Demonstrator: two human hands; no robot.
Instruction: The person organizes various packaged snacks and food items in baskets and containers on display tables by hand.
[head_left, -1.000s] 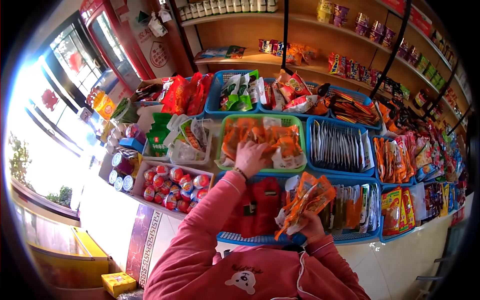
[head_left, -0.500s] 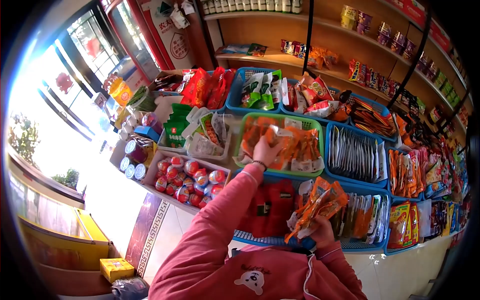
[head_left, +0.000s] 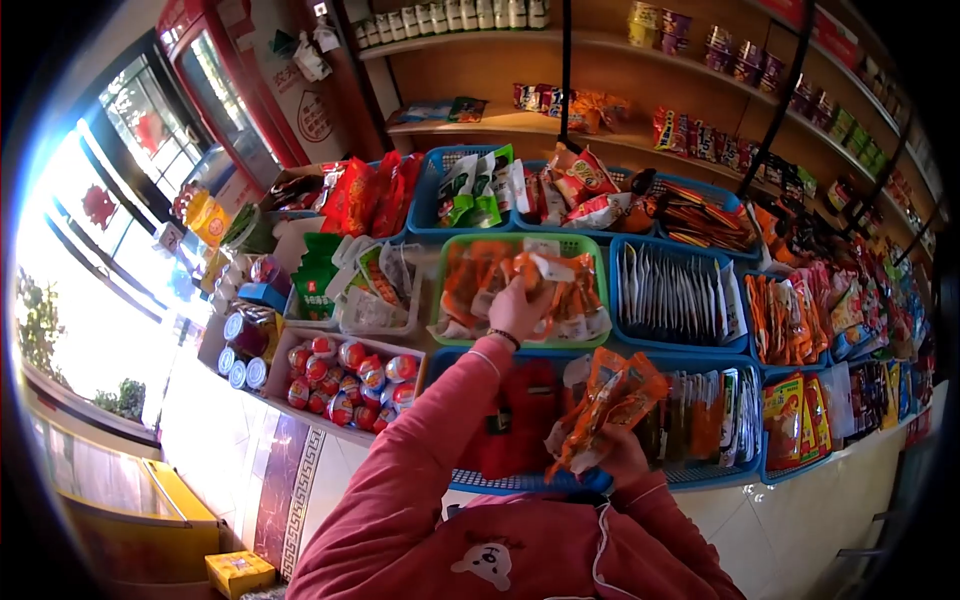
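Observation:
My left hand [head_left: 520, 306], with a dark bracelet at the wrist, reaches into a green basket [head_left: 604, 262] of orange snack packets [head_left: 470, 280]. Its fingers are closed on an orange-and-clear snack packet [head_left: 530, 266] near the basket's middle. Closer to my body, my right hand [head_left: 624, 456] grips a fanned bundle of similar orange snack packets [head_left: 608, 395]. That bundle is held above a blue basket [head_left: 485, 478] containing dark red packs [head_left: 525, 410] and a row of upright packets [head_left: 700, 410]. The right fingertips are partly hidden behind the bundle.
A box of red-and-white round eggs [head_left: 350, 380] stands at left, beside a white tray of clear packs [head_left: 380, 285]. Blue baskets of snacks, one with silvery upright packets [head_left: 670, 295], line the right and back. Wooden shelves [head_left: 470, 50] rise behind; a yellow-edged case [head_left: 180, 490] sits lower left.
The view has swung, so everything sits further left in the frame. My left hand stays in the green basket, and my right hand keeps hold of its bundle.

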